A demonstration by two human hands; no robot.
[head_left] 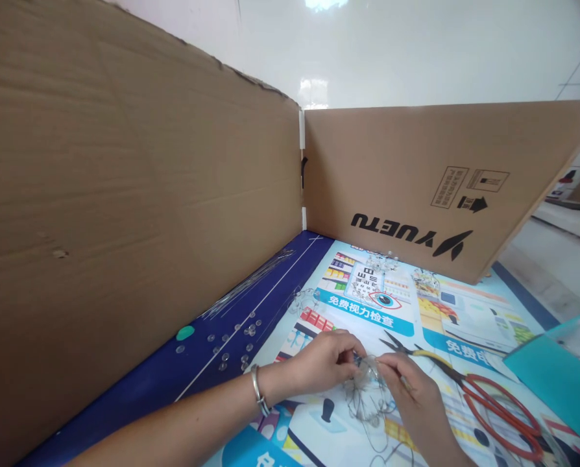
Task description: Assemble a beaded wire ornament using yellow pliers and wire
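Observation:
My left hand (pixel 326 361) has its fingers pinched at the left side of a tangle of thin wire (pixel 366 399) with transparent pieces at its top. My right hand (pixel 414 392) grips the same wire tangle from the other side between thumb and fingers. Loops of wire hang below both hands over the printed sheet. Just right of my right hand lie red-handled scissors (pixel 504 415). A dark-tipped tool with a yellow part (pixel 423 353) lies against them, partly overlapping. A metal bangle (pixel 259 391) circles my left wrist.
Loose transparent round pieces (pixel 249 331) and a green disc (pixel 185 333) lie on the blue strip beside thin straight wires (pixel 251 279). More wire clusters (pixel 426 280) sit farther back. Cardboard walls (pixel 387 162) stand left and behind. A teal object (pixel 557 370) is at right.

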